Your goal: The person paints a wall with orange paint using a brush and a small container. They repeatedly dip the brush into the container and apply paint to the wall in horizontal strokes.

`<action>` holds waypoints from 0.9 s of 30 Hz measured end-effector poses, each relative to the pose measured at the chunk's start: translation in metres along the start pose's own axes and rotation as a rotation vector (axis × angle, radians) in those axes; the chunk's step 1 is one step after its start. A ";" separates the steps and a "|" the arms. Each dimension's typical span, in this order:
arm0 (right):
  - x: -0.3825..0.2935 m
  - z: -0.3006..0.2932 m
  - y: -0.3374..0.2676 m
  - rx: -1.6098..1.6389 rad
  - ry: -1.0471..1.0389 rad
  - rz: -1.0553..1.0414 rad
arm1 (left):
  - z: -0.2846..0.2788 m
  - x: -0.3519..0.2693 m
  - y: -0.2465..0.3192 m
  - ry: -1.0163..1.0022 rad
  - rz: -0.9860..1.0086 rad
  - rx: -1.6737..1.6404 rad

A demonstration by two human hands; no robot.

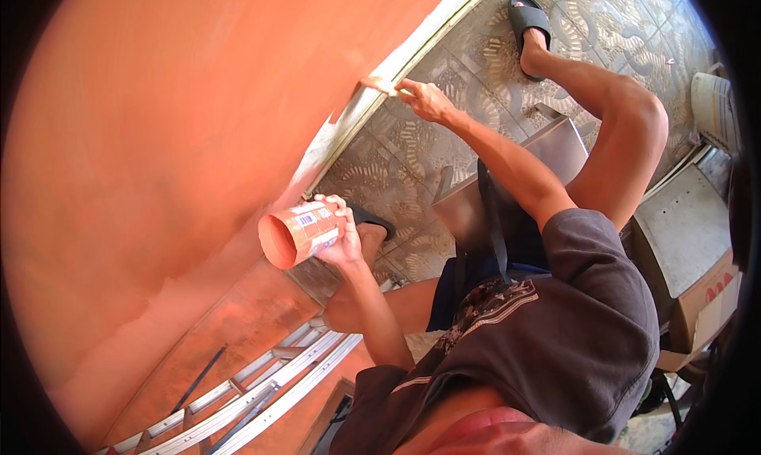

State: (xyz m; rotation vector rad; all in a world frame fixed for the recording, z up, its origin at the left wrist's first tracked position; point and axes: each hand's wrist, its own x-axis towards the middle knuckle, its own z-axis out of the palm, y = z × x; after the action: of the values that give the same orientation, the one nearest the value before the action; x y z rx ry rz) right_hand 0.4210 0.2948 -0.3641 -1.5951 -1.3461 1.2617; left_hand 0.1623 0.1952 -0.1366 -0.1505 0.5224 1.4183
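My right hand (pixel 429 101) grips the handle of a paintbrush (pixel 380 86), whose bristles touch the lower edge of the orange wall (pixel 178 116). Beside the brush, a whitish strip (pixel 324 143) runs along the wall's base, partly covered with orange. My left hand (pixel 345 235) holds a cylindrical paint container (pixel 306 229) around its far end. The container is tilted, its open mouth turned towards the lower left, and orange coats its inside. Printed labels cover its side. How much paint it holds is hidden.
I sit on a low metal seat (pixel 511 181) on the patterned tile floor (pixel 410 152). An aluminium ladder (pixel 238 395) lies at the lower left, near my knee. At the right are a white bucket (pixel 713 107), a grey metal panel (pixel 684 229) and a cardboard box (pixel 704 306).
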 end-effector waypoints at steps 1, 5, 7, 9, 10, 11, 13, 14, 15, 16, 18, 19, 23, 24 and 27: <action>0.003 0.002 0.004 -0.037 -0.064 -0.037 | -0.002 0.000 0.006 -0.006 -0.003 0.029; 0.030 -0.037 0.039 -0.065 0.000 0.065 | -0.015 0.001 0.048 0.021 0.011 0.050; 0.039 -0.088 0.066 -0.024 0.155 0.245 | -0.012 0.001 0.065 0.013 0.031 0.077; 0.034 -0.128 0.118 0.009 0.399 0.288 | -0.015 0.002 0.062 0.009 0.069 0.093; 0.030 -0.137 0.142 0.060 0.590 0.312 | -0.015 0.005 0.068 0.000 0.074 0.077; 0.026 -0.134 0.145 0.223 0.726 0.411 | -0.017 0.005 0.075 -0.006 0.092 0.064; 0.021 -0.117 0.131 0.277 0.698 0.292 | -0.020 0.003 0.083 -0.006 0.105 0.036; 0.016 -0.100 0.121 0.269 0.620 0.239 | -0.022 0.001 0.088 0.000 0.109 0.026; 0.015 -0.088 0.138 0.303 0.538 0.155 | -0.036 0.005 0.073 0.017 0.111 0.007; 0.012 -0.058 0.125 0.163 0.513 0.179 | -0.041 0.003 0.072 0.033 0.115 -0.001; -0.006 0.009 0.087 0.035 0.449 0.128 | -0.047 -0.001 0.072 0.062 0.140 -0.011; -0.010 0.045 0.102 -0.070 0.405 0.083 | -0.046 0.001 0.071 0.068 0.134 -0.019; -0.028 0.156 0.030 0.055 -0.037 0.097 | -0.049 0.001 0.074 0.105 0.166 -0.032; -0.024 0.162 0.019 0.004 -0.106 0.081 | -0.052 0.001 0.074 0.122 0.185 -0.034; -0.012 0.168 0.001 -0.082 -0.243 0.098 | -0.048 0.002 0.076 0.096 0.183 -0.058</action>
State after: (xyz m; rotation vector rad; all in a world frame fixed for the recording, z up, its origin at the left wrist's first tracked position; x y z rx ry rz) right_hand 0.2614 0.2693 -0.4110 -1.6213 -1.4994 1.5168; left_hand 0.0770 0.1901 -0.1645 -0.2234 0.5860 1.6118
